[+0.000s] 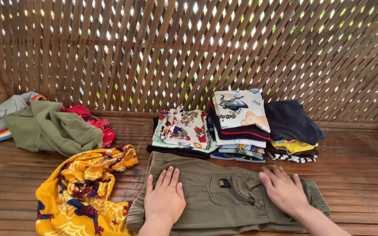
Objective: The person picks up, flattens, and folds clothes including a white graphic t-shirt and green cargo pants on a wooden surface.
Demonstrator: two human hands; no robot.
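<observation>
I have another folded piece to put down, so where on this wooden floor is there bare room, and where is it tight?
Bare boards lie right of the olive trousers, below the dark-topped stack. A smaller patch lies left of the yellow printed garment, below the green heap. It is crowded around both hands, left hand and right hand, with folded stacks just behind the trousers.

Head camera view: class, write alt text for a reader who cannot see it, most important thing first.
Two bare hands, the left hand and the right hand, press flat on olive cargo shorts spread on a slatted wooden floor. Behind stand three stacks of folded clothes; a crumpled yellow printed garment and loose unfolded clothes lie left, before a lattice wall.
</observation>
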